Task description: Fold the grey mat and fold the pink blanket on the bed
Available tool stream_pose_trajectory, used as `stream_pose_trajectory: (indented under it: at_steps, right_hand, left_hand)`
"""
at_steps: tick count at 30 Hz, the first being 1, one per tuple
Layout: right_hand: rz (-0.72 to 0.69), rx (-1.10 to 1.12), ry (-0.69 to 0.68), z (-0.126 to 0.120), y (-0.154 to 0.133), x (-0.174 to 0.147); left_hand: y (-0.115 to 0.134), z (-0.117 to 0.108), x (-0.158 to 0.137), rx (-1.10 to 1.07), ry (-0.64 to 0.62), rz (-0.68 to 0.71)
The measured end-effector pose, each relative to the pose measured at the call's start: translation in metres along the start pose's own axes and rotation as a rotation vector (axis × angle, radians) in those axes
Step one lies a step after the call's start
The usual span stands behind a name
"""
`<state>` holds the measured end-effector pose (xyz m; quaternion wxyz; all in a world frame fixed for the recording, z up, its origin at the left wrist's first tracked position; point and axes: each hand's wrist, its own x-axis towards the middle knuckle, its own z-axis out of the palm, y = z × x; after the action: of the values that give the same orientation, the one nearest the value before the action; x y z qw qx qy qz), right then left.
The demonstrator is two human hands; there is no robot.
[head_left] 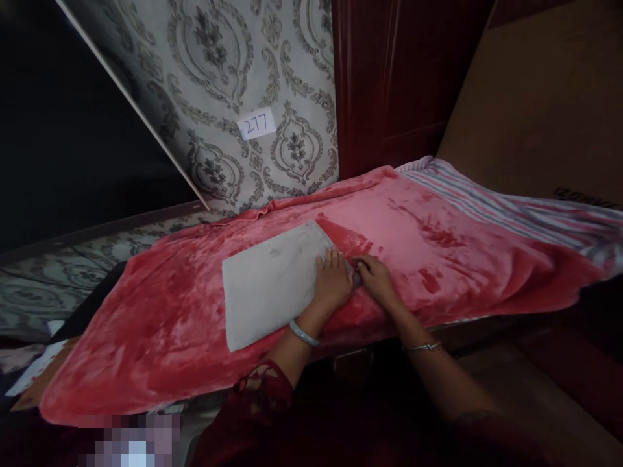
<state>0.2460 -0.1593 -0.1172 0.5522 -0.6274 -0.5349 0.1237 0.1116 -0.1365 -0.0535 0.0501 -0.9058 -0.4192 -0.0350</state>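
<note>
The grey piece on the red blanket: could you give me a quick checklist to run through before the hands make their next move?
1. Grey piece lying flat: ok, spread out on the blanket.
2. Left hand on the piece: ok, palm down at its right end.
3. Right hand near the piece: ok, close to its right edge.
4. Right fingers gripping something: cannot tell, too small and dark.
5. Blanket smooth all over: not ok, rumpled along its far edge.

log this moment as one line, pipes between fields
left hand: resting on grey cloth | right hand: at cloth's right edge, grip unclear | cloth: lying on red blanket | paper slip: on patterned wall
</note>
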Motion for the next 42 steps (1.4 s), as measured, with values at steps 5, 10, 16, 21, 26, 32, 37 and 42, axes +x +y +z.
stream_pose_trajectory:
  at_steps: [5, 10, 16, 21, 26, 32, 37, 42]
  right_hand:
    - [-0.065, -0.085, -0.027, 0.001, -0.004, 0.000]
    - [-0.088, -0.115, -0.056, -0.001, -0.006, 0.000]
    - [-0.063, -0.127, -0.057, -0.002, -0.005, -0.001]
    - [-0.068, -0.129, -0.032, 0.001, -0.003, -0.002]
    - [-0.054, -0.111, -0.048, -0.002, 0.004, -0.003]
    - [-0.117, -0.185, 0.002, 0.001, -0.022, 0.024]
    - [-0.339, -0.329, -0.190, 0.044, -0.070, 0.069]
    - [-0.309, -0.571, -0.316, 0.085, -0.066, 0.066]
  left_hand:
    - [-0.002, 0.004, -0.004, 0.001, 0.002, -0.020]
    - [-0.008, -0.004, -0.008, -0.028, -0.043, -0.069]
    - [-0.044, -0.013, -0.046, 0.020, -0.089, -0.182]
    - [-0.087, -0.020, -0.098, 0.122, -0.073, -0.344]
    - [-0.137, -0.027, -0.148, 0.203, -0.107, -0.535]
    - [-0.175, -0.046, -0.147, 0.175, -0.061, -0.635]
    - [-0.153, -0.056, -0.071, -0.023, -0.086, -0.336]
    - [-0.121, -0.029, -0.015, -0.054, -0.068, -0.147]
